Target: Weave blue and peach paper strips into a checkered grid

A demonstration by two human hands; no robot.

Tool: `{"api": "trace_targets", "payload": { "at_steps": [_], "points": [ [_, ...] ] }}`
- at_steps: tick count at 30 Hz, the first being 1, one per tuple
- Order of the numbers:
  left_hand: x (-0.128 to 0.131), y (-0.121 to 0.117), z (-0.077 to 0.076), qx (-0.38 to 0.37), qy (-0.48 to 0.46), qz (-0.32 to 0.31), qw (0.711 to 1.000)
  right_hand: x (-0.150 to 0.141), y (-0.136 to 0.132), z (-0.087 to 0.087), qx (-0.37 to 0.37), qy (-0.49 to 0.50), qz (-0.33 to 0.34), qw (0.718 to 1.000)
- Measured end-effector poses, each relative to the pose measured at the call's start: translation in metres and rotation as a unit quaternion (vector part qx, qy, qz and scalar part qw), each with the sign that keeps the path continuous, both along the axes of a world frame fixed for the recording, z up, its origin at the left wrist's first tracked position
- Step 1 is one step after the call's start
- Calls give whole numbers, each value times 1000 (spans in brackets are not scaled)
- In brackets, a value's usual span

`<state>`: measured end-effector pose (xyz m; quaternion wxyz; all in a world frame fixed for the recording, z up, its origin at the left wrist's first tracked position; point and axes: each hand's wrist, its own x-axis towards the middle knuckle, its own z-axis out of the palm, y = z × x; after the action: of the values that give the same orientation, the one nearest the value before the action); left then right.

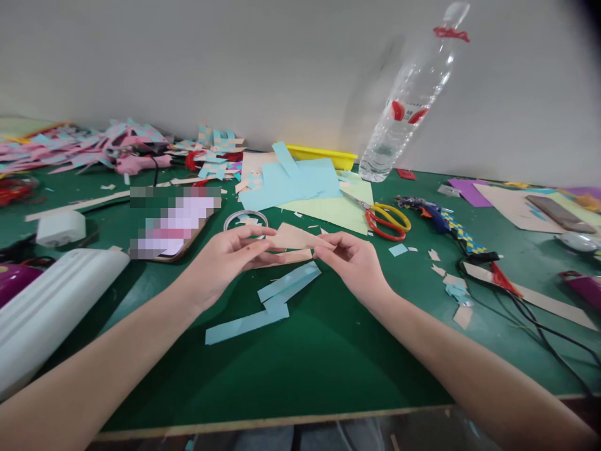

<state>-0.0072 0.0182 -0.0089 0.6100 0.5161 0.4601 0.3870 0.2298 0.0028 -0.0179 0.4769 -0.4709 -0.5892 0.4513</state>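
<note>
A pale pink paper piece (295,238) is stretched between my two hands, just above the green table. My left hand (230,254) pinches its left end, fingers pointing right. The right end is pinched between the thumb and fingers of my right hand (351,258). Under it, near my left fingers, shows another narrow pink paper strip (293,256); whether it is held I cannot make out. Blue paper strips (253,324) lie on the table just below my hands. Behind my left hand rests a roll of clear tape (233,219).
Scissors (387,219) lie right of stacked blue sheets (305,181). A tall water bottle (408,100) leans by the wall. A phone (176,225) and a white plastic bar (56,313) are at left. Pink woven paper strips (94,147) pile behind; cables (530,319) and scraps lie right.
</note>
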Motion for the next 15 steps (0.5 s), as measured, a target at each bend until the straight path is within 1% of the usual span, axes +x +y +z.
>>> {"api": "trace_targets", "payload": {
  "at_steps": [4,8,12,15],
  "points": [
    [1,1,1,-19,-29,24,999,1,0,-1,20,-16,9,1000],
    [1,0,5,-25,-48,18,998,1,1,1,30,-35,27,999],
    [2,-4,12,-16,-3,17,1000,1,0,2,47,-67,40,996],
    [2,-6,13,26,42,-2,999,1,-1,0,68,-88,46,993]
  ]
}}
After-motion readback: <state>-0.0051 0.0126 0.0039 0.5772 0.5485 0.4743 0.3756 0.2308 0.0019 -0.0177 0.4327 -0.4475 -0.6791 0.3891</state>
